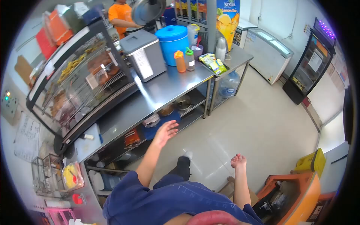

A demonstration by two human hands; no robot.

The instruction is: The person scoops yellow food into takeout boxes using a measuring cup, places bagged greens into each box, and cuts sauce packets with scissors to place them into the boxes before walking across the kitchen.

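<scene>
My left hand (166, 132) reaches out in front of the steel counter (176, 84), its fingers apart and nothing in them. Behind that hand, on the counter's lower shelf, lies a blue cloth-like item (157, 124). My right hand (239, 161) hangs over the tiled floor, fingers curled in and nothing seen in it. It touches nothing and is nearest to a brown chair-like piece (227, 186) and an orange cabinet (300, 195).
A glass food warmer (88, 75) stands on the counter, with a grey cooler box (143, 54), blue drum (172, 44) and sauce bottles (180, 62) along it. Chest freezer (268, 54) and display fridge (313, 62) line the far side. A person in orange (119, 17) stands behind the counter.
</scene>
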